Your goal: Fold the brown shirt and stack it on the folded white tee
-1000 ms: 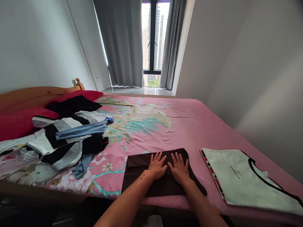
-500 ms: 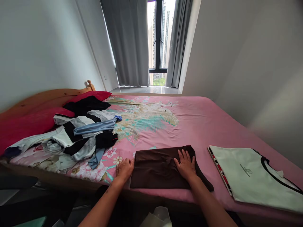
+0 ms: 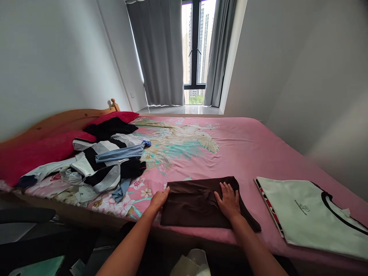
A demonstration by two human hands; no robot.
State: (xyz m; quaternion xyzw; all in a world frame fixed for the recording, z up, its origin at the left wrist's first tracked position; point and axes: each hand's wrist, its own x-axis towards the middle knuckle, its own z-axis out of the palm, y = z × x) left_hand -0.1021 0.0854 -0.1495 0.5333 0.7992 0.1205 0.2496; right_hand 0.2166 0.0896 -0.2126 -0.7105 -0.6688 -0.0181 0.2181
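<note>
A dark brown garment (image 3: 192,209), folded into a rough rectangle, lies at the near edge of the bed; its exact kind does not show. At its left edge my left hand (image 3: 159,200) is closed, thumb on top, gripping the cloth by the upper left corner. My right hand (image 3: 229,200) rests flat on the right part of the garment with fingers spread. A corner of brown cloth trails beyond my right wrist. To the right lies a folded pale green T-shirt (image 3: 299,214) with black neck trim, on top of red and black patterned cloth.
A heap of loose clothes (image 3: 109,165) lies on the left of the bed beside red pillows (image 3: 51,155). The pink bedsheet (image 3: 241,153) stretches to the wall. A wooden headboard (image 3: 57,117) stands at left, grey curtains (image 3: 161,53) at the back.
My left hand has shifted slightly up along the garment's left edge, and its thumb now lies over the cloth. My right hand stays flat. The view has moved slightly left.
</note>
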